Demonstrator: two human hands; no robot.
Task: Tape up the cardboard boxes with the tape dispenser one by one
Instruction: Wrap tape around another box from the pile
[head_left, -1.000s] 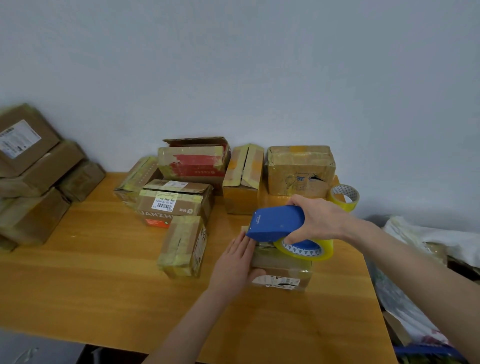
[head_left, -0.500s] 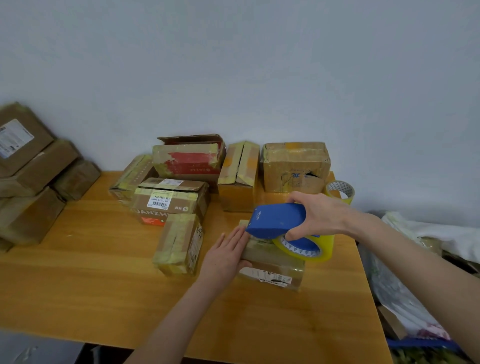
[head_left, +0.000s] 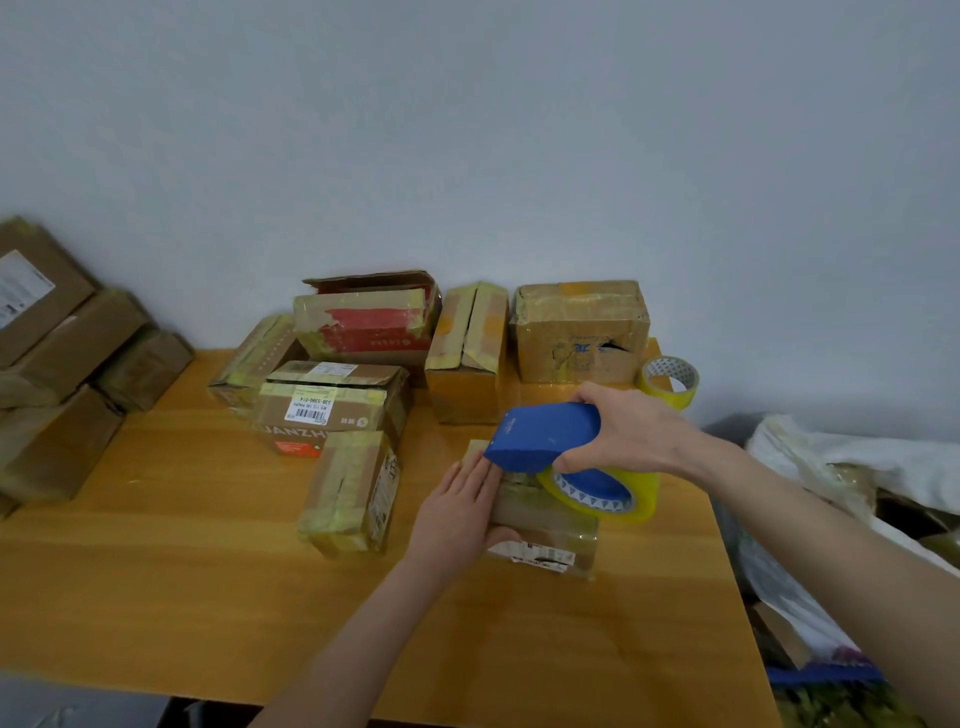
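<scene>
Gripping the tape dispenser (head_left: 545, 434) from above, our right hand (head_left: 631, 428) curls its fingers over the far side of the blue body and tucks the thumb under the near side, with the wrist coming in from the right. The dispenser's long axis runs roughly left to right across the small box (head_left: 550, 540). Its blue nose points left and a little down toward the box's far-left corner, and its yellow tape roll (head_left: 605, 493) hangs at the right end, tipped toward us. The small box sits on the wooden table (head_left: 208, 597) near its right edge, in front of the other boxes, with its long side also running left to right. Our left hand (head_left: 460, 512) lies flat on the box's left part, fingers straight and together, fingertips just beside the dispenser's nose and thumb along the near edge. We cannot tell whether the nose touches the cardboard, since the blue body hides the blade and the tape's end. Hand and dispenser cover most of the box top, and the label on its near face is too blurred to read. A cluster of taped boxes (head_left: 337, 410) stands behind, a spare tape roll (head_left: 670, 382) sits by the wall, and a stack of boxes (head_left: 57, 364) at the left is cut off by the frame.
</scene>
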